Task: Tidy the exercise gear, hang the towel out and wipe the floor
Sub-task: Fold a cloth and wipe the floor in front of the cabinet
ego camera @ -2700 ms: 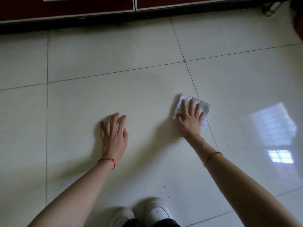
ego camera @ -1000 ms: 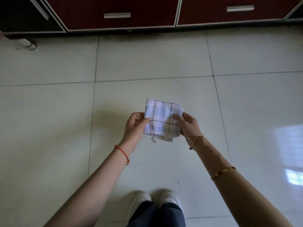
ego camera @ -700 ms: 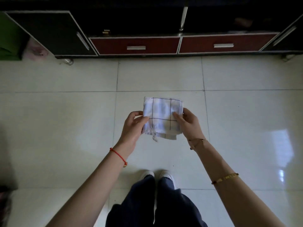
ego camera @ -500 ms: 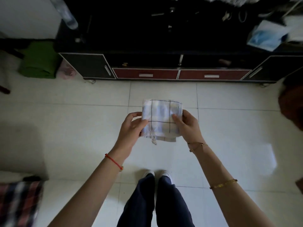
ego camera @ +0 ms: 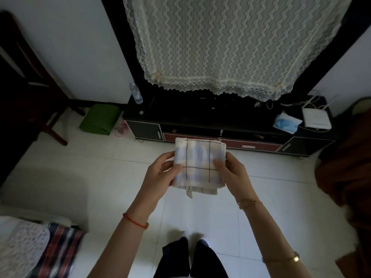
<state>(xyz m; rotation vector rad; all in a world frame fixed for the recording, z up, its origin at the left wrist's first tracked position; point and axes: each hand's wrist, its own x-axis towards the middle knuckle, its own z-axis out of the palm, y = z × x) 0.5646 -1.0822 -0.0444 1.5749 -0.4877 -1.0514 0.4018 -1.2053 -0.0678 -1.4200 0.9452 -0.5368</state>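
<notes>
Down at the bottom, dark trousers [ego camera: 192,259] and white shoes [ego camera: 195,236] stand on the pale tiled floor [ego camera: 96,183]. Up in front of the chest, both hands hold a folded checked cloth [ego camera: 198,165] off the floor: left hand [ego camera: 160,173] pinches its left edge, right hand [ego camera: 232,173] pinches the right, thumbs on top. Further back sits a low black TV cabinet [ego camera: 230,127] with red drawers, a water bottle [ego camera: 136,93] on its left end, and a lace cover [ego camera: 230,43] hanging above.
</notes>
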